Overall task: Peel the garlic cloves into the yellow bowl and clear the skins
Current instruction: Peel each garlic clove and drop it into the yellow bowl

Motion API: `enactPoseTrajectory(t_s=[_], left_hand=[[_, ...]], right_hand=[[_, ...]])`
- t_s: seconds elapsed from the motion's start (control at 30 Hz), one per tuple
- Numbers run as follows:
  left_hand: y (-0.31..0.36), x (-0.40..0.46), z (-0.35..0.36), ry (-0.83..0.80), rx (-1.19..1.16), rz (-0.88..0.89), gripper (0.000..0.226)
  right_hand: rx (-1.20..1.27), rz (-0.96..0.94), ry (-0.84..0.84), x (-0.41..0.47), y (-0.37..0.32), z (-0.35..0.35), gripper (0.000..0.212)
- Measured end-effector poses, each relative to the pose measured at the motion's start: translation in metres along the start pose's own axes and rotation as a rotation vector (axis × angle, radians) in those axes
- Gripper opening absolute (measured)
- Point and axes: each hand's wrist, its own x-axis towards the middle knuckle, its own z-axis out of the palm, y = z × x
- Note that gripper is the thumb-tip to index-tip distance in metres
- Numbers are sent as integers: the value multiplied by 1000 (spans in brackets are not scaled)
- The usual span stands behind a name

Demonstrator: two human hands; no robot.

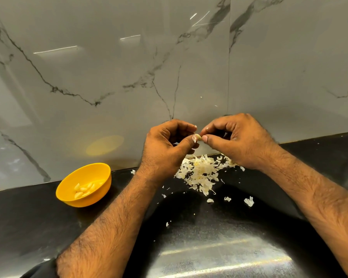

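Garlic work noted on the black counter: yellow bowl holds peeled cloves, skin pile lies beneath raised hands. Left hand and right hand pinch one clove between fingertips. Advise firm pinch, peeling skin away in strips.

No readable text, label, brand or number anywhere in view.
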Motion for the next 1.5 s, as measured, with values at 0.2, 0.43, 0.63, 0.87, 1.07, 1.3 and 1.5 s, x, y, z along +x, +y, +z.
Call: enactPoseTrajectory(t_s=[0.2, 0.43, 0.63, 0.87, 1.07, 1.3, 1.5], left_hand=[[-1, -1, 1, 4, -22, -24, 12], [-1, -2, 2, 5, 28, -40, 8], [-3, 0, 1, 10, 106, -28, 15], [-3, 0, 0, -6, 124, -41, 16], [-2, 1, -1, -10, 123, -16, 14], [2, 3, -5, 7, -75, -92, 19], [4, 2, -8, 3, -259, -138, 19]], right_hand=[[-118, -37, -26, 0, -2, 4, 10], [-205, -69, -60, 0, -3, 6, 13], [-209, -34, -64, 0, -4, 6, 10], [-175, -21, -85, -1, -3, 9, 7], [-96, 4, -67, -1, -4, 11, 7], [-105, 109, -11, 1, 1, 6, 12], [-136, 190, -166, 3, 3, 2, 32]])
